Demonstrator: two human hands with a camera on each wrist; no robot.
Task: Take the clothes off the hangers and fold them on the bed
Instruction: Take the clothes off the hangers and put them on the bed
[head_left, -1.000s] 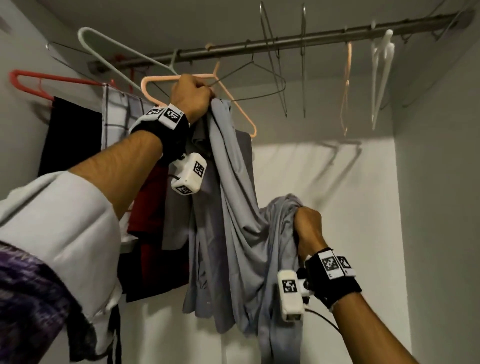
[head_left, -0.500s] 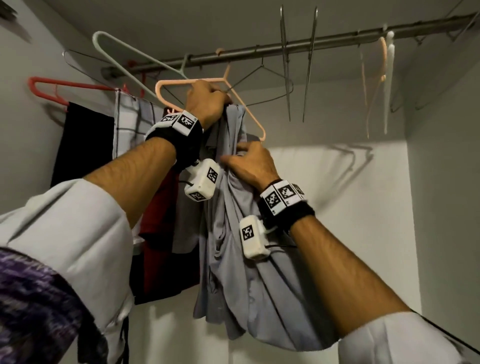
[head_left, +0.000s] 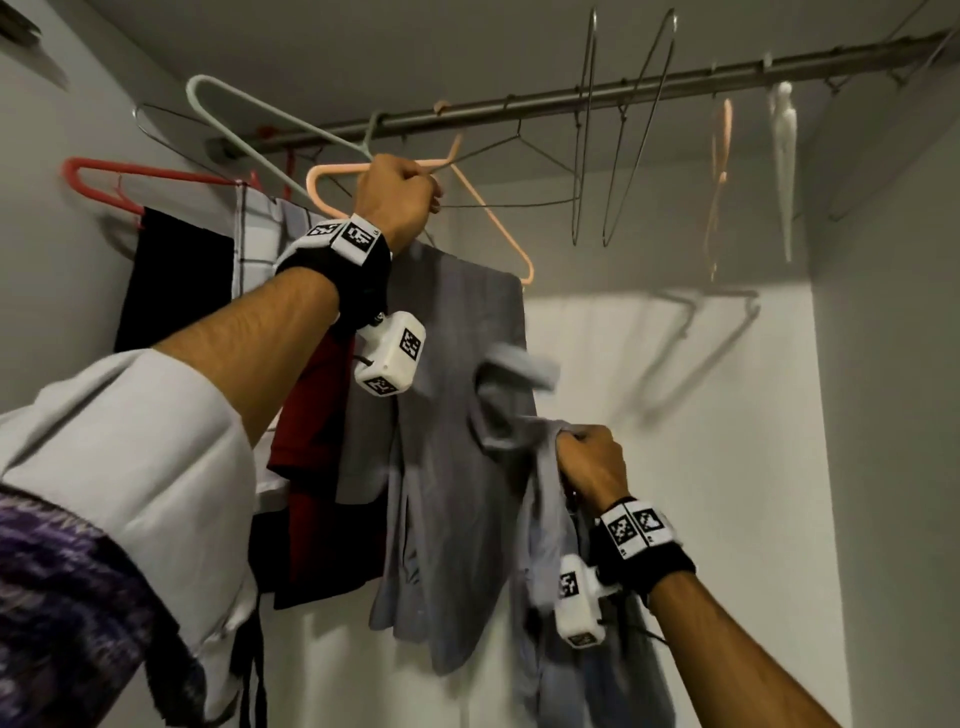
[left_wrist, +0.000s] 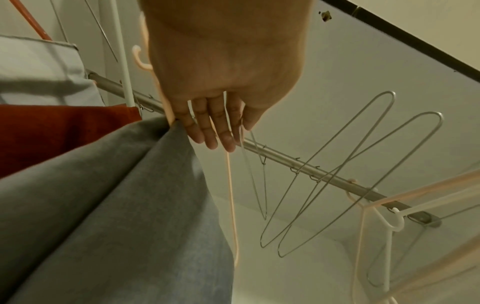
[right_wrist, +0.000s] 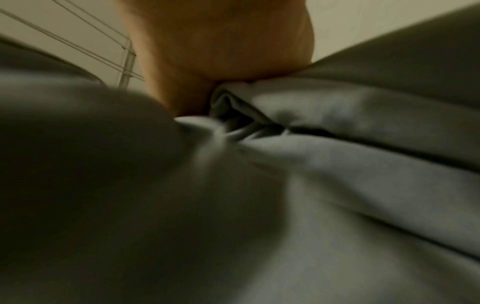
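Closet interior, white walls, rod overhead. Right hand, nearest and low, fisted on a bunch of gray shirt, which hangs long-axis down, below and left of it; left hand, up, is curled round the peach hanger, shirt top just under it. Beyond: red garment, bare wire hangers could snag.

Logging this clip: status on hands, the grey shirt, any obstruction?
Left hand grips peach hanger at the rail. Right hand grips grey shirt, partly off hanger. Wire hangers nearby, not blocking.
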